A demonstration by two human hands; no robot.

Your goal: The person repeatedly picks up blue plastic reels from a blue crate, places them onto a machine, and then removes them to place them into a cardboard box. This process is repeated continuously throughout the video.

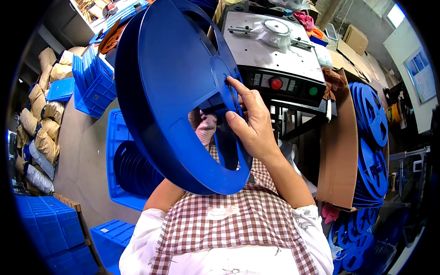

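Note:
A large blue plastic reel with wide flanges and cut-out windows is held up tilted in front of my chest. My right hand is closed at its hub, the index fingertip by the centre hole and the thumb on the hub's near side. Behind the reel, my left hand, in what looks like a pinkish knitted glove, shows through a window and grips close to the hub; its fingertips are hidden. Beyond the reel stands a machine with a metal top, a round fixture wrapped in clear film, and a red button.
On the right, a cardboard box holds several blue reel flanges. To the left, a blue crate contains dark blue discs. Stacked blue crates and tan sacks line the far left.

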